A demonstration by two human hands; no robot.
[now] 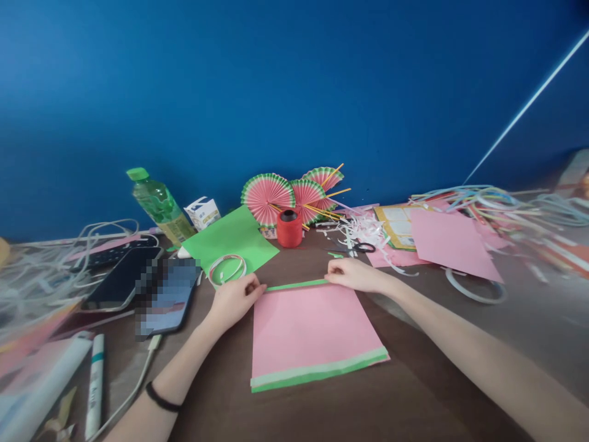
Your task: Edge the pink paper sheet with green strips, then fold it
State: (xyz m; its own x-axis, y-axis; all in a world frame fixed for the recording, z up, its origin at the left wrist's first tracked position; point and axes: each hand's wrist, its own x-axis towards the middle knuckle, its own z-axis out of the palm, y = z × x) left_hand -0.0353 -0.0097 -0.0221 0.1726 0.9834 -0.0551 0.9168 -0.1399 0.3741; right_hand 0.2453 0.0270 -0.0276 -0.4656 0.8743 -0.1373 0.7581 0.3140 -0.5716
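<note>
A pink sheet of paper (308,328) lies flat on the brown table, with pale green and green bands along its near edge. Along its far edge runs a narrow green strip (297,285). My left hand (237,299) pinches the far left corner, fingers closed on the paper. At the far right corner, my right hand (352,273) grips the same edge with curled fingers. Just beyond my left hand, a roll of tape (227,269) rests on a bright green sheet (230,236). A red spool of thread (289,230) stands behind the pink sheet.
Pleated pink-and-green paper fans (268,199) lean by the blue wall. Scissors (363,247) lie near white paper shreds (363,227). To the left are a green bottle (161,205), a phone (170,298) and a marker (95,387). Pink sheets (453,242) are at right.
</note>
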